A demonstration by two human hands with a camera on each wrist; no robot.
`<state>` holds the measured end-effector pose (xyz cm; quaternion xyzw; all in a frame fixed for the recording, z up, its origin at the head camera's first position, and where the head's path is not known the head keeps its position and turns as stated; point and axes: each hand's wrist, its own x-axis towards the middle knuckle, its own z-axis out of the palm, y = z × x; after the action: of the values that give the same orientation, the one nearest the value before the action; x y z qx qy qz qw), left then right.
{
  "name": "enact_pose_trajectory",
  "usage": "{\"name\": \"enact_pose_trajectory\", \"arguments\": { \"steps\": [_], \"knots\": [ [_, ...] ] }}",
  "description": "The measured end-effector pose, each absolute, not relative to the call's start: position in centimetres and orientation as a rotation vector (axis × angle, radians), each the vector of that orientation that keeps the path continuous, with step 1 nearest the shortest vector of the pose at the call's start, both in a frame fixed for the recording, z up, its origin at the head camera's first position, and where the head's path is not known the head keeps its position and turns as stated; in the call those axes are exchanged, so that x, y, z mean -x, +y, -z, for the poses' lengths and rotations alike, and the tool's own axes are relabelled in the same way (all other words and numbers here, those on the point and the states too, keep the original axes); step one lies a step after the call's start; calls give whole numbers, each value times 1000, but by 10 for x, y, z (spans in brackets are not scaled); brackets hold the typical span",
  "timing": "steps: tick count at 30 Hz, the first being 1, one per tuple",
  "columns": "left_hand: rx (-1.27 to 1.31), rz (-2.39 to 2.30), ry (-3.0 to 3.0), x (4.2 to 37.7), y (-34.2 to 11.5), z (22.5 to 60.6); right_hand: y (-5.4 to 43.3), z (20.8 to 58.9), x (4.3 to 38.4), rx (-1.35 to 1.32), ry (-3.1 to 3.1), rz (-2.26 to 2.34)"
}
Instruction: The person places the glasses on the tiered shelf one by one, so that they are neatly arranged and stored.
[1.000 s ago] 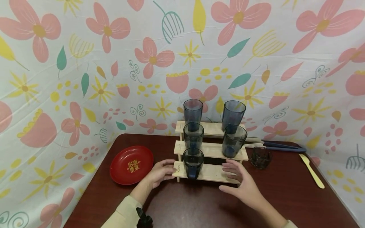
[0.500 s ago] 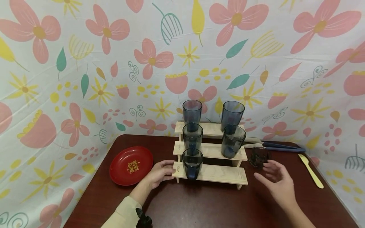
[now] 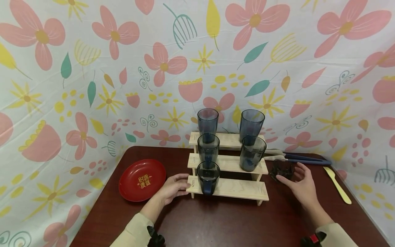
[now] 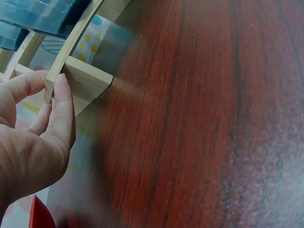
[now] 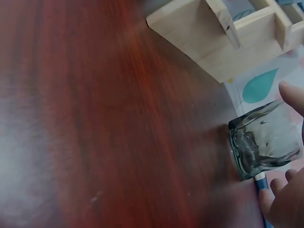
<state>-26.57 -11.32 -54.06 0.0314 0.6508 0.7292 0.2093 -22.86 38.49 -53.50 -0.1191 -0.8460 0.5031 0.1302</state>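
Note:
A three-tier wooden rack [image 3: 237, 188] stands on the table with several dark blue-grey tumblers on it. One tumbler [image 3: 208, 178] is at the left of the bottom shelf, and each upper shelf bears two. My left hand [image 3: 172, 188] pinches the left end of the bottom shelf; in the left wrist view the fingertips [image 4: 61, 85] lie on both sides of the plank. To the rack's right, my right hand [image 3: 302, 187] is spread around a small dark wavy glass [image 5: 266, 140]. Its thumb appears apart from the glass in the right wrist view; finger contact is unclear.
A red plate [image 3: 132, 190] with gold characters lies at the left. Behind the small glass are utensils with blue handles [image 3: 305, 159]. A yellow knife [image 3: 337, 187] lies near the table's right edge. A floral cloth [image 3: 166, 31] hangs behind.
My right hand has moved right from the bottom shelf's right end to the small glass, its thumb now in front of it. My left hand keeps its hold on the shelf.

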Motion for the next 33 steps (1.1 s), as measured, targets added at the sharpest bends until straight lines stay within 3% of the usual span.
{"name": "enact_pose_trajectory", "arguments": {
  "steps": [13,33],
  "knots": [
    [-86,-2026,1809,266,-113,541,380,554,256,268,-2466,-1424],
    [-88,-2035,1799,267,-114,542,379,555,257,404,-2503,-1268]
  ]
}}
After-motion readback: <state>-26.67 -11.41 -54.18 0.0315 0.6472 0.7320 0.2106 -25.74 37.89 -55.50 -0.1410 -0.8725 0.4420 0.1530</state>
